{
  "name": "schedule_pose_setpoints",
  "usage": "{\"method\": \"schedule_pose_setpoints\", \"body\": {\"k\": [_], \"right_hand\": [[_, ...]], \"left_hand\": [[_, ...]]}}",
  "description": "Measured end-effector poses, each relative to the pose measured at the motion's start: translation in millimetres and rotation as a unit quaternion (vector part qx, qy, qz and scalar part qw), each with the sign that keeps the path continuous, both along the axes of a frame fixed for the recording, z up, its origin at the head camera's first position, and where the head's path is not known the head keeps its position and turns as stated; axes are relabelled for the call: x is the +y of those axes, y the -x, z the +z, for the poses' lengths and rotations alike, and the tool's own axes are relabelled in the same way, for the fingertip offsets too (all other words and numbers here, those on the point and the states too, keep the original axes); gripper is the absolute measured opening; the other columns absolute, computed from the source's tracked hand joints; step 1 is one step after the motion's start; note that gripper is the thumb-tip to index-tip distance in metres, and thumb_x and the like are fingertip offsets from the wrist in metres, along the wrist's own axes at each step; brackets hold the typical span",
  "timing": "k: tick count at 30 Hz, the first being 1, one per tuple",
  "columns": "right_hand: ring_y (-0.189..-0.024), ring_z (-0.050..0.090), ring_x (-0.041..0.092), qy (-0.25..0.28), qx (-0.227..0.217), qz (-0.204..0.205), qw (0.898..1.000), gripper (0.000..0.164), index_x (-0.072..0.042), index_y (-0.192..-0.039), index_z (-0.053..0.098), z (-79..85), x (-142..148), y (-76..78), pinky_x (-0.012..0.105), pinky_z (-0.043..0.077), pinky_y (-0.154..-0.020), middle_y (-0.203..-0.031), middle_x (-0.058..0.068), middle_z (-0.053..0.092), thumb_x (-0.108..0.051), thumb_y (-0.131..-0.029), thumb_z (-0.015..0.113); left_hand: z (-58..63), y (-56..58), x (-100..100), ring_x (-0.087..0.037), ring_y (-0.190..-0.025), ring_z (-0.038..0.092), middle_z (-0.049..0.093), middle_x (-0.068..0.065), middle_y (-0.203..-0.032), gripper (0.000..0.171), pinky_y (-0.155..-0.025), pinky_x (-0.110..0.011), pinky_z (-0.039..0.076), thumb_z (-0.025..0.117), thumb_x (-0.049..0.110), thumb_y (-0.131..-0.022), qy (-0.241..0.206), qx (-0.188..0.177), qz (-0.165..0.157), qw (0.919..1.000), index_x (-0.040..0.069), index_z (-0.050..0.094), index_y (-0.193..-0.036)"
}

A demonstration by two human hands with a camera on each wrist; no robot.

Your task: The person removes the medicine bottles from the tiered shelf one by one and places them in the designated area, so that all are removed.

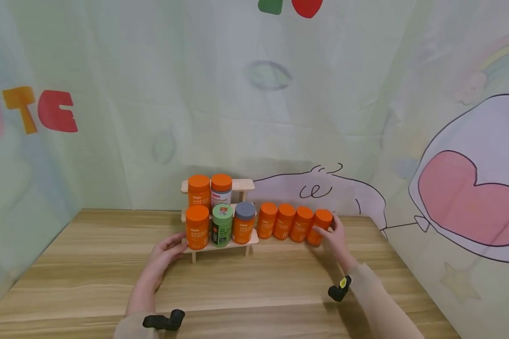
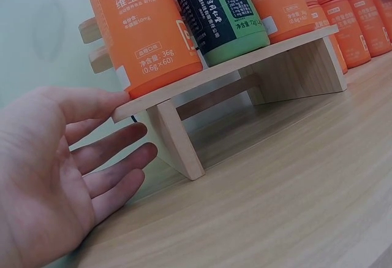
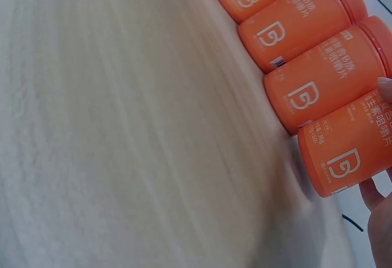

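Note:
My right hand point(image 1: 336, 238) grips the rightmost orange bottle point(image 1: 319, 227), thumb in front; in the right wrist view this bottle point(image 3: 349, 142) leans slightly, its base by the neighbouring bottle point(image 3: 324, 84). My left hand point(image 1: 166, 254) is at the left end of a small wooden tiered rack point(image 1: 231, 246). In the left wrist view its thumb touches the board's corner point(image 2: 131, 107) beside an orange bottle point(image 2: 144, 32), and its other fingers are loosely bent below. The lower tier bears an orange bottle point(image 1: 197, 228), a green-capped bottle point(image 1: 222, 226) and a grey-capped orange bottle point(image 1: 243, 223).
On the upper tier stand an orange bottle point(image 1: 199, 189) and an orange-capped pale bottle point(image 1: 221, 190). Three more orange bottles point(image 1: 284, 222) form a row between the rack and my right hand. A printed cloth point(image 1: 195, 103) hangs behind the wooden table point(image 1: 258, 287).

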State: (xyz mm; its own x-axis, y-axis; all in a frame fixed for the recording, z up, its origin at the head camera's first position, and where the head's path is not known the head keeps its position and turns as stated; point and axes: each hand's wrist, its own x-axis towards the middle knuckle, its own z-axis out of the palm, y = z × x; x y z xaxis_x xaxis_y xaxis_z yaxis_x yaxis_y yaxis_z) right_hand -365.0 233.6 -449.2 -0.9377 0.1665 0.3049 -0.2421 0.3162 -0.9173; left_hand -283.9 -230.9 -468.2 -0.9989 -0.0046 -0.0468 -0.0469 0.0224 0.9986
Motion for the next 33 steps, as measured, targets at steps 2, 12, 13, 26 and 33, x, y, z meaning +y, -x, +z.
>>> {"method": "schedule_pose_setpoints", "body": {"k": [2,12,13,26,33], "right_hand": [[-0.103,0.049,-0.001,-0.003,0.001,-0.001,1.0,0.06,0.0,-0.139,0.046,-2.5,-1,-0.1,0.021,0.04,-0.096,-0.132,0.02,0.054,-0.001,-0.085,0.072],[-0.112,0.048,0.015,0.001,-0.015,0.004,1.0,0.062,0.0,-0.14,0.044,-2.3,-3,-5.5,0.033,0.04,-0.102,-0.134,0.02,0.053,-0.001,-0.084,0.071],[-0.112,0.048,0.015,0.004,-0.013,0.004,1.0,0.061,-0.001,-0.14,0.045,-6.9,-2,-2.8,0.033,0.04,-0.101,-0.133,0.018,0.054,-0.001,-0.084,0.071],[-0.119,0.046,0.019,0.077,-0.025,0.016,0.997,0.06,-0.007,-0.142,0.043,-21.7,-3,2.3,0.043,0.032,-0.111,-0.132,0.008,0.052,0.001,-0.087,0.066],[-0.113,0.048,0.008,0.076,-0.012,0.016,0.997,0.06,-0.005,-0.142,0.043,-20.1,-4,0.0,0.034,0.035,-0.106,-0.127,0.001,0.055,0.0,-0.087,0.068]], "left_hand": [[1.9,-0.7,0,0.011,-0.095,0.055,0.039,-0.023,-0.151,0.06,-0.085,-0.015,0.049,0.059,0.023,-0.098,0.001,-0.008,0.002,1.0,-0.005,0.037,-0.146],[0.6,-0.3,0,0.013,-0.094,0.054,0.038,-0.025,-0.151,0.058,-0.085,-0.014,0.048,0.057,0.022,-0.099,0.009,-0.004,0.001,1.0,-0.005,0.037,-0.146],[0.8,-0.5,0,0.013,-0.094,0.054,0.037,-0.025,-0.151,0.058,-0.085,-0.014,0.048,0.057,0.022,-0.099,0.01,-0.003,0.0,0.9999,-0.006,0.036,-0.146],[2.8,-1.5,1,0.013,-0.094,0.053,0.037,-0.025,-0.152,0.058,-0.085,-0.013,0.047,0.056,0.021,-0.099,0.01,-0.008,0.001,0.9999,-0.006,0.035,-0.147],[3.2,-2.6,3,0.013,-0.093,0.054,0.038,-0.025,-0.151,0.058,-0.084,-0.014,0.048,0.057,0.02,-0.099,0.013,-0.007,0.007,0.9999,-0.006,0.037,-0.146]]}}
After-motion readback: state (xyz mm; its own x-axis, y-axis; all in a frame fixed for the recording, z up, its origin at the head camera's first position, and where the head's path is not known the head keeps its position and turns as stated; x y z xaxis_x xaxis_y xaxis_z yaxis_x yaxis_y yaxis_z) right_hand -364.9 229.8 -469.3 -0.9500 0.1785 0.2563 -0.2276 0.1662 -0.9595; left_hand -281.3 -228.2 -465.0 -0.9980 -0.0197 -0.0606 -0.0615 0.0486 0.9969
